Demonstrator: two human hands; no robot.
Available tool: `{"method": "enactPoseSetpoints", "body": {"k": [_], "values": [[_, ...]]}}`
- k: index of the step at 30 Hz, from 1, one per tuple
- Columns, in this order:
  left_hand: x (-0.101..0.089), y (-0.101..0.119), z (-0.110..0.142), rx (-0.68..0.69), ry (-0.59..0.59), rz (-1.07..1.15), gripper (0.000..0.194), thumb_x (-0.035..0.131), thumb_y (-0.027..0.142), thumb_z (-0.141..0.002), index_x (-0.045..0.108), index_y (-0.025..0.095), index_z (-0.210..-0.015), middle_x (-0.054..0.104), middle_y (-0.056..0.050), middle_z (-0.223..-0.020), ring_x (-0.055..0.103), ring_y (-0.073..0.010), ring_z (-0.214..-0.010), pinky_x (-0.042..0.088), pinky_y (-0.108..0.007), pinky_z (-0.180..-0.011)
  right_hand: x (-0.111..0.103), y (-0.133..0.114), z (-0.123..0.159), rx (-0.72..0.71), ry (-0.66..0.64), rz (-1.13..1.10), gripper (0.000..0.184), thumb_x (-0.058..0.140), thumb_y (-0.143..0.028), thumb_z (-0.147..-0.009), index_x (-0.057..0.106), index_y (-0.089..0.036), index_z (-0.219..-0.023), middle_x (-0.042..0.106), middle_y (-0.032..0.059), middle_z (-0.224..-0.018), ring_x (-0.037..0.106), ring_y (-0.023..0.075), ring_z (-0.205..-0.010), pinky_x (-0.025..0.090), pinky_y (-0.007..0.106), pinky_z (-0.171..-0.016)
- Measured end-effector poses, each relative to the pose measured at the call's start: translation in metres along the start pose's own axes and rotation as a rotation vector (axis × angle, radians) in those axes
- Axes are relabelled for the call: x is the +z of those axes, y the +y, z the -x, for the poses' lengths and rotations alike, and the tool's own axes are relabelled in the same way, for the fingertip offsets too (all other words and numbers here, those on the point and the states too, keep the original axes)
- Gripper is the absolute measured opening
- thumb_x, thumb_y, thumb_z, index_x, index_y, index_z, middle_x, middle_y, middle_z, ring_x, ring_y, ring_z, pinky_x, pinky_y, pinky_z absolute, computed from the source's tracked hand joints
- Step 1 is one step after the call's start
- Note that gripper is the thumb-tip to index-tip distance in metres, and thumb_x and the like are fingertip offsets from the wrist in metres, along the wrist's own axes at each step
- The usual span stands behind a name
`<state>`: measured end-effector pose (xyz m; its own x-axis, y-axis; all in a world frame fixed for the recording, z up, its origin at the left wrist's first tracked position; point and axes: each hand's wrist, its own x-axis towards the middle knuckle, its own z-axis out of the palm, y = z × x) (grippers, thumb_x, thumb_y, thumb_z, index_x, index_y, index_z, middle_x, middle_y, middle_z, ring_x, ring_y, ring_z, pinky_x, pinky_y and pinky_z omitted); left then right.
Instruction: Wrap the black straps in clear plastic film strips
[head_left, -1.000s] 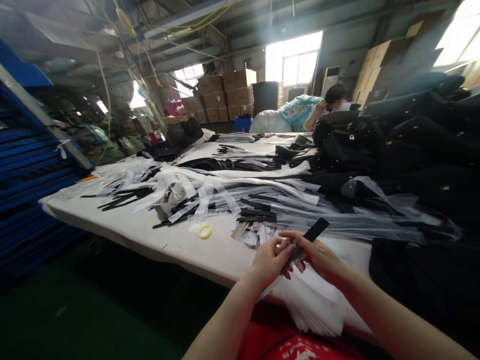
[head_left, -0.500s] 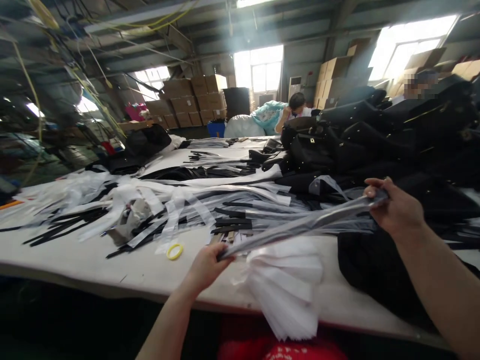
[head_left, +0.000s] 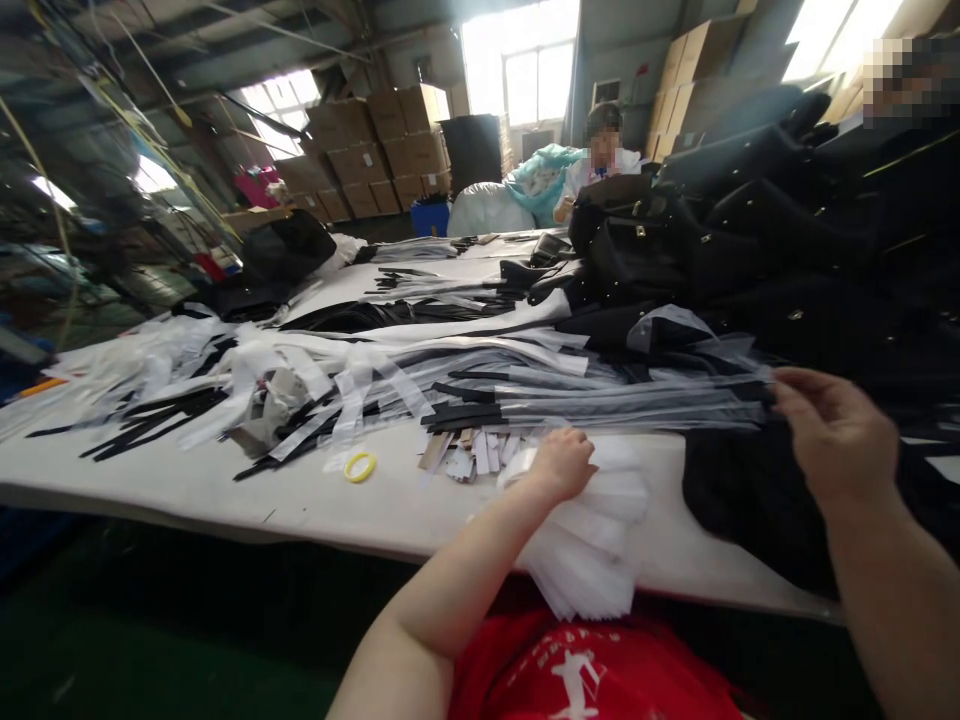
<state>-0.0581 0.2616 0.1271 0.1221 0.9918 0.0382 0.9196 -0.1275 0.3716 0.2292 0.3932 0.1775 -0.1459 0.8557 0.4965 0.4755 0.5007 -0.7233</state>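
Observation:
My left hand [head_left: 562, 465] lies over the top of a fan of white plastic sleeves [head_left: 581, 565] at the table's front edge. Its fingers are curled down, and what they hold, if anything, is hidden. At the right, my right hand [head_left: 840, 430] pinches the end of a black strap in a clear sleeve, on a row of plastic-wrapped straps [head_left: 630, 405]. The black ends of several straps stick out at the left of this row. Small card pieces [head_left: 480, 452] lie beside my left hand.
A yellow ring [head_left: 360, 467] lies on the white table [head_left: 360, 515]. Loose black strips and clear sleeves [head_left: 172, 360] cover its left side. Black bags [head_left: 757, 240] are heaped at the right, and black cloth [head_left: 757, 510] lies below them. Another person [head_left: 600, 165] sits beyond the table.
The wrapped strap stretched between both hands is now down on the row. My left hand has let go of it and moved right to the white sleeves. The view has tilted down.

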Motion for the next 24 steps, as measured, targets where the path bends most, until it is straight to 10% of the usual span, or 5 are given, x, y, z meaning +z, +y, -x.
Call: {"method": "enactPoseSetpoints", "body": {"k": [7,15,24], "values": [[0.039,0.014,-0.022,-0.158,0.055,0.260,0.017,0.061,0.005,-0.079,0.074,0.015,-0.074,0.073,-0.013,-0.089,0.065,-0.0263,-0.098,0.049,-0.039,-0.092,0.030,-0.042,0.048,0.101,-0.176,-0.102,0.031,0.061,-0.051,-0.085,0.072,-0.025,-0.097,0.072,0.0041,-0.100,0.067,0.0236,-0.094,0.051,0.036,-0.087],[0.013,-0.003,0.005,-0.454,0.401,0.894,0.029,0.061,0.039,-0.085,0.077,0.015,-0.089,0.077,-0.008,-0.082,0.068,-0.0194,-0.073,0.052,-0.028,-0.067,0.062,-0.043,0.056,0.207,-0.323,-0.222,0.037,0.063,-0.053,-0.081,0.072,-0.021,-0.095,0.074,0.0072,-0.093,0.069,0.0239,-0.087,0.053,0.032,-0.077],[-0.011,-0.008,0.037,-0.565,0.578,1.322,0.033,0.084,0.044,-0.058,0.074,0.014,-0.067,0.071,-0.005,-0.066,0.060,-0.0130,-0.057,0.047,-0.024,-0.058,0.110,-0.085,0.059,0.088,-0.420,-0.272,0.034,0.062,-0.050,-0.084,0.072,-0.021,-0.099,0.074,0.0067,-0.095,0.069,0.0212,-0.078,0.054,0.030,-0.068]]}}
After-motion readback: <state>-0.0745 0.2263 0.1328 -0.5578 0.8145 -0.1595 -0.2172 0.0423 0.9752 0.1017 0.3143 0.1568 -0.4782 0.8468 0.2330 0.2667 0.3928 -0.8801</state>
